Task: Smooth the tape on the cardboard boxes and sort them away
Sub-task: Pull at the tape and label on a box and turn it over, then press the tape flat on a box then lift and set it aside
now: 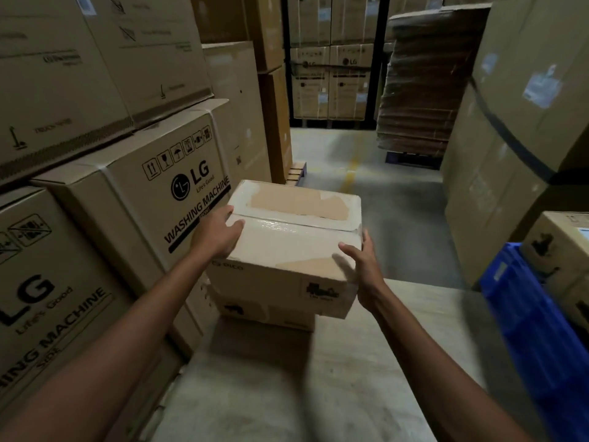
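1. Two hands flank the taped cardboard box point(296, 247), which sits on a lower box point(267, 312) at the far end of the pale table point(318, 378). Its right end overhangs that lower box.
2. The left hand point(220, 232) grips the box's upper left edge, thumb lying on top and fingers curled over the side. The right hand point(360, 263) is spread flat against the near right corner and slightly blurred.
3. The step in hand looks like settling the box onto the stack. Slide it left until its edges line up with the lower box, so it cannot tip off the overhang.
4. Push with the right palm low on the side wall, not on the glossy clear tape point(287, 224) along the top seam, which looks rippled.
5. Once the box is squared, run a flat palm along that seam from end to end, pressing the ripples outward.
6. Mind the LG washing machine cartons point(153, 199) just beside the left hand; knuckles could catch there.
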A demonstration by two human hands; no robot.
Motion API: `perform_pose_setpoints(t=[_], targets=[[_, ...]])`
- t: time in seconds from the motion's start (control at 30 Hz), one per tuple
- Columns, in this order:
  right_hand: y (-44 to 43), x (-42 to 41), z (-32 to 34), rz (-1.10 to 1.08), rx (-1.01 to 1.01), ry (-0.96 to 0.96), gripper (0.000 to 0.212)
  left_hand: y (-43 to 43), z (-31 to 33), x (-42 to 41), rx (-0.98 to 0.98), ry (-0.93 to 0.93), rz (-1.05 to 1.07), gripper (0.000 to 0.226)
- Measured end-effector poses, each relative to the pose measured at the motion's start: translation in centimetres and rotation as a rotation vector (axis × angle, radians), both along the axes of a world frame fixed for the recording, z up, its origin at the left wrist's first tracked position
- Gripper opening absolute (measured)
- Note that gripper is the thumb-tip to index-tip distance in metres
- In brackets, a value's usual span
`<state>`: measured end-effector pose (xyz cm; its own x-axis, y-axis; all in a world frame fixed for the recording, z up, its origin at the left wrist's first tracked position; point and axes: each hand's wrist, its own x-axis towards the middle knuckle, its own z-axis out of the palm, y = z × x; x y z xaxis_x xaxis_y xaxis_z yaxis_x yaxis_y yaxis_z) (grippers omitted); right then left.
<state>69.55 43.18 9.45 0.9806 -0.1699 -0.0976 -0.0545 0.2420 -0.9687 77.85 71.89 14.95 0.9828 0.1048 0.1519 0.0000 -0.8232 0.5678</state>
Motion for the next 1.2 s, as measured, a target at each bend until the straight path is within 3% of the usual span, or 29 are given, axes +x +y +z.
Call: perform_pose_setpoints(t=[0.17,0.37,0.5,0.6,0.67,0.73,0.8,0.83,0.93,1.03,1.2], targets=[[4.5,5.0,-1.7,-0.06,0.013,0.075,0.069,4.6,-1.7,5.8,0.022,0.052,-0.057,0.059],[6.7,8.8,-2.5,-0.079,-0.033,0.119,0.07,7.2,-4.5,9.9,0.048,0.135,-0.105,0.063],[7.1,10.0,-2.7,-0.037,-0.11,0.111,0.053,7.7,-6.1,11.1,0.032,0.136,-0.083,0.062],[7.3,10.1,-2.4,-0.002,-0.179,0.128,0.057,7.7,-6.5,11.5,0.034,0.12,-0.061,0.061],[7.5,10.0,-2.4,-0.009,-0.393,0.118,0.073,7.5,-6.6,11.4,0.059,0.118,-0.052,0.061],[7.6,10.0,-2.1,-0.055,-0.881,0.124,0.088,7.2,-6.5,11.0,0.142,0.063,-0.056,0.059],[7.7,9.9,-1.9,-0.067,-1.312,0.056,0.083,6.2,-6.3,10.4,0.205,-0.042,-0.112,0.059],[7.8,9.6,-1.5,-0.009,-1.418,0.001,0.076,5.5,-6.1,10.1,0.215,-0.07,-0.18,0.06],[7.8,8.9,-1.0,0.16,-1.546,-0.012,0.063,3.0,-6.2,9.2,0.382,0.05,-0.486,0.066],[7.3,7.6,-0.8,0.184,-1.513,0.008,0.068,2.0,-5.9,8.3,0.455,0.134,-0.522,0.068],[4.3,1.4,0.0,0.019,-1.394,-0.052,0.077,-1.9,-3.4,4.4,0.354,-0.173,-0.668,0.069]])
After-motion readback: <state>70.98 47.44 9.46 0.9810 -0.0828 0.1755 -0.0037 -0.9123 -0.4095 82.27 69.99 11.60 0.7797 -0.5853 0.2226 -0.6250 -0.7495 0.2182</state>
